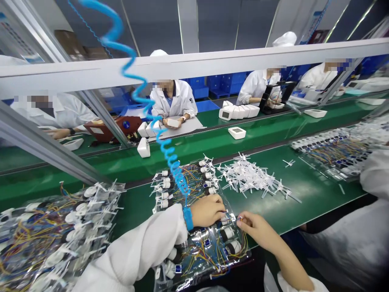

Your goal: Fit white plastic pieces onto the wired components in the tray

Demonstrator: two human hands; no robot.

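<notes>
My left hand [206,211], with a blue wrist strap [187,218] and white sleeve, reaches over a clear plastic tray [199,265] of wired parts. Its fingers are curled down at the tray's right side; what they hold is hidden. My right hand [258,229] is just right of it, with thumb and fingertips pinched on thin coloured wires [241,219]. Below the hands in the tray lie black-and-white cylindrical parts [234,246], small blue pieces [207,243] and yellow, red and blue wires. More such cylinders with white ties [208,175] line the far part.
A pile of white cable ties [252,176] lies behind my right hand. Wired parts in plastic [54,231] fill the left, with more [337,150] at far right. A blue coiled cord [172,160] hangs to my wrist. Beyond runs a green conveyor [194,144] with white devices [237,132]; co-workers sit behind.
</notes>
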